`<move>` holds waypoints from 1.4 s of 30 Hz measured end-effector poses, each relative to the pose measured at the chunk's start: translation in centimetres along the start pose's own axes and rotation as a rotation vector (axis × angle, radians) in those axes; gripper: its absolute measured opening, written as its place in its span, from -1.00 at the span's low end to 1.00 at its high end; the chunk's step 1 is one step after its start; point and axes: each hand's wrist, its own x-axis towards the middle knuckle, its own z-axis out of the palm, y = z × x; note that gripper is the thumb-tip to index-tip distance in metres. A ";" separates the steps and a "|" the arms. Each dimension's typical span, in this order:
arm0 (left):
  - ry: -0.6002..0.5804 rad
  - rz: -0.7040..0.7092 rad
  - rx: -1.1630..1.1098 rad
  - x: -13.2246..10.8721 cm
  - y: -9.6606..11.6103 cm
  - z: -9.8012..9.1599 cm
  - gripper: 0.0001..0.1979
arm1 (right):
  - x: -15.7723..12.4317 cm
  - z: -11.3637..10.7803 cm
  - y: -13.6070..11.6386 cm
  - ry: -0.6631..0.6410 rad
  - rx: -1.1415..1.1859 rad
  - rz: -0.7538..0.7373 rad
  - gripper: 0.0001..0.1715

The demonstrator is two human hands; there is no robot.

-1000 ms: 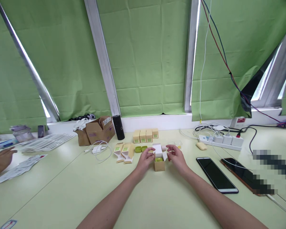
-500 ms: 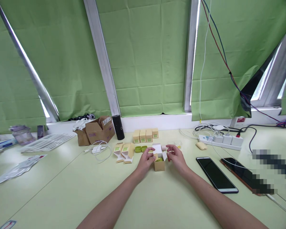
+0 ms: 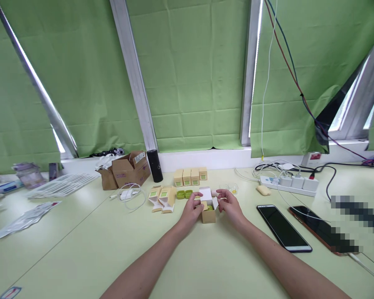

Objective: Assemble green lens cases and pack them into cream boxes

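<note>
A small cardboard box (image 3: 208, 216) stands upright on the table in front of me with its white-lined lid raised. A green item (image 3: 210, 207) shows inside it; its kind is too small to make out. At the box's left side, my left hand (image 3: 191, 207) has its fingers closed on the left flap. My right hand (image 3: 229, 204) curls its thumb and fingers at the right flap. Two green cases (image 3: 185, 194) lie just beyond my left fingers. Behind my right hand are small clear plastic pieces (image 3: 233, 188).
Several closed small boxes (image 3: 190, 177) stand in a row behind, and two opened ones (image 3: 162, 199) lie to the left. Further out are a carton (image 3: 131, 169), a black bottle (image 3: 155, 166), a white cable (image 3: 140, 195), two phones (image 3: 283, 227) and a power strip (image 3: 289, 185).
My left fingers have shifted slightly at the box's left flap. The box and my right hand stay almost where they were.
</note>
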 end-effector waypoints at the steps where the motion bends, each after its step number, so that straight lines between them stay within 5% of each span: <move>1: 0.000 0.001 -0.004 0.0 0.0 0.0 -0.51 | 0.0 0.0 0.1 -0.004 0.003 0.002 -0.54; 42: 0.007 0.069 0.019 0.0 0.0 0.1 -0.50 | -0.5 1.0 1.3 -0.170 -0.082 0.107 -0.40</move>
